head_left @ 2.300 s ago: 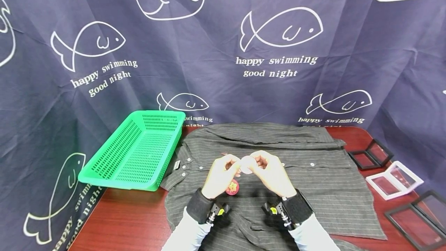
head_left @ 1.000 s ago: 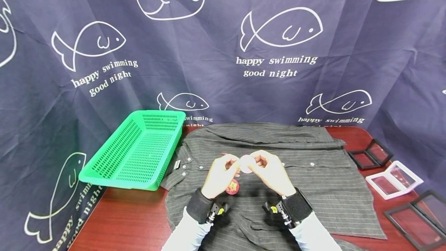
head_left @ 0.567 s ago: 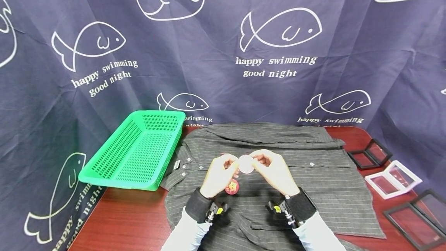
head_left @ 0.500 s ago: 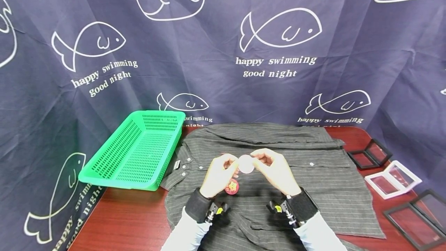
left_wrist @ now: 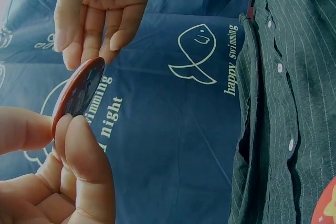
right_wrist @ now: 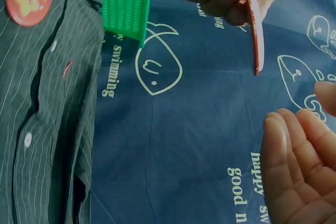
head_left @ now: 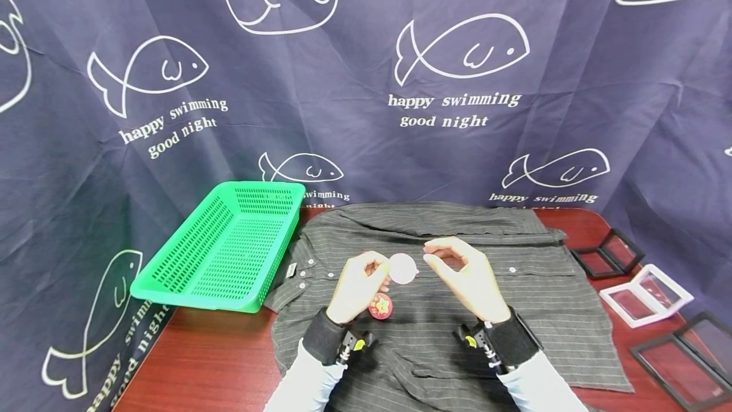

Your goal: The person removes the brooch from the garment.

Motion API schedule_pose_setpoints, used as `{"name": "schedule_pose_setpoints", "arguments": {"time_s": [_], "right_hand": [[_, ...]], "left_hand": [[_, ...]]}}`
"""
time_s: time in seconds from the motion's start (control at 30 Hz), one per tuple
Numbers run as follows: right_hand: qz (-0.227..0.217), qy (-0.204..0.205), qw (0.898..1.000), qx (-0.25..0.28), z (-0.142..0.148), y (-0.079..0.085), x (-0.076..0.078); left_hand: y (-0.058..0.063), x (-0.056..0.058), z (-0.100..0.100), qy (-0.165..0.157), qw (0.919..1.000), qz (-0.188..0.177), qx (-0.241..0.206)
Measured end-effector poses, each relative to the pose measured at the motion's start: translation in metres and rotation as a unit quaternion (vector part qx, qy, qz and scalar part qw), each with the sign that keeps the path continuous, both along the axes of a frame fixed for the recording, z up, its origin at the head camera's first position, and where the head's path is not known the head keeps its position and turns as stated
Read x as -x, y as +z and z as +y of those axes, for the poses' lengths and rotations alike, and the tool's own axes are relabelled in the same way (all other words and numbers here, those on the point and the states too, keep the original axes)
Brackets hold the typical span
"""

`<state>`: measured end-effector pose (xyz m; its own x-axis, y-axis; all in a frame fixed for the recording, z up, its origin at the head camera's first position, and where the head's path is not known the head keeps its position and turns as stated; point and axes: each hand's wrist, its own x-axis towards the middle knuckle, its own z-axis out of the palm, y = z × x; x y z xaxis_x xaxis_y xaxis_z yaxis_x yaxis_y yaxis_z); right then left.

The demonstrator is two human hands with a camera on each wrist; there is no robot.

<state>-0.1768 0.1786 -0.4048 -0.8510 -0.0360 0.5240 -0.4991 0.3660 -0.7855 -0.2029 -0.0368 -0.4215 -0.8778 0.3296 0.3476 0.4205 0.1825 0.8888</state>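
My left hand [head_left: 357,285] pinches a thin round disc [head_left: 403,268] between thumb and fingers, above the striped shirt. The disc has a pale face in the head view and a red rim [left_wrist: 64,94] with a dark glossy side in the left wrist view. Whether it is a badge or a small mirror I cannot tell. A tiny pale bit sticks out at its right edge. My right hand [head_left: 466,278] is apart from the disc, to its right, with nothing between thumb and fingers. Below the left hand, a round red piece with a yellow star [head_left: 381,306] lies on the shirt.
The dark striped shirt [head_left: 532,323] covers much of the red-brown table [head_left: 217,348]. A green basket [head_left: 251,297] stands at the left. Along the right edge sit black frames [head_left: 677,374] and a white one [head_left: 635,323]. A patterned blue curtain [head_left: 366,62] hangs behind.
Earlier, both hands held the disc by its edges. The right hand has let go and moved off to the right, its thumb and fingers spread apart. The left hand keeps its pinch.
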Motion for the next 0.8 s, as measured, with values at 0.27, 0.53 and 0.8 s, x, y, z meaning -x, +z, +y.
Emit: {"name": "schedule_pose_setpoints", "arguments": {"time_s": [0.27,0.53,0.8], "right_hand": [[0.104,0.038,0.992,-0.068,-0.003,-0.005,-0.001],[0.189,0.036,0.97,-0.147,-0.006,-0.015,0.002],[0.234,0.017,0.949,-0.212,-0.014,-0.023,0.002]], "left_hand": [[0.001,0.001,-0.002,0.016,0.9995,-0.025,-0.011],[0.014,-0.006,-0.001,0.036,0.998,-0.05,0.007],[0.032,-0.018,-0.002,0.032,0.9976,-0.061,0.001]]}}
